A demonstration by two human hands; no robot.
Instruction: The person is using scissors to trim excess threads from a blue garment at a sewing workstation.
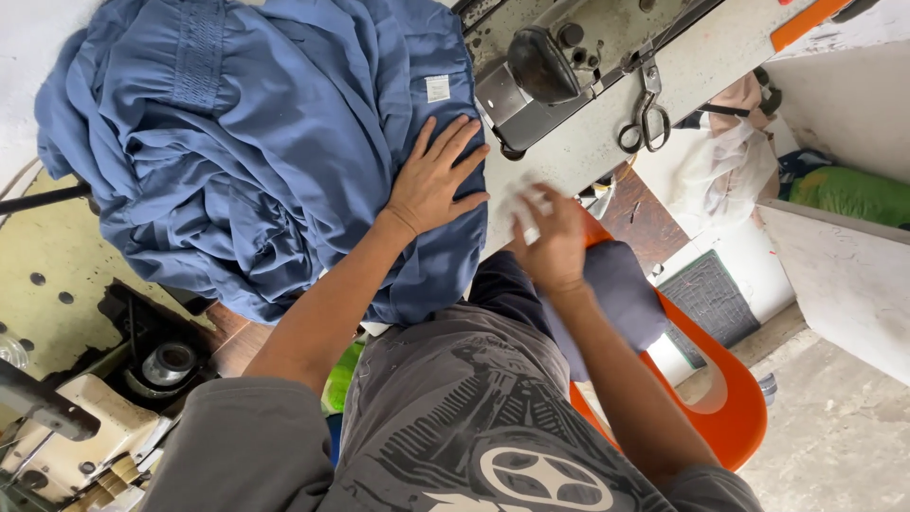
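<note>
1. Head view: the left hand (pixel 434 180) lies flat, fingers spread wide, on the blue cloth (pixel 256 142), pressing its near edge onto the table (pixel 578 152).
2. The cloth is heaped in folds to the left of the sewing machine (pixel 550 66), and most of it spills away from the machine.
3. The right hand (pixel 553 242) is curled around a small white piece (pixel 526 210), just in front of the machine; the motion is blurred, so I cannot tell how tightly it grips.
4. To do this well, the flat hand should, in my judgement, keep the heap from sliding while the other hand brings its piece to the edge nearest the machine.
5. A small white square label (pixel 437 88) is sewn on the cloth, just left of the machine.
6. Scissors (pixel 646 118) lie on the table right of the machine.
7. An orange chair (pixel 730 398) stands well below the machine, beside the person.
</note>
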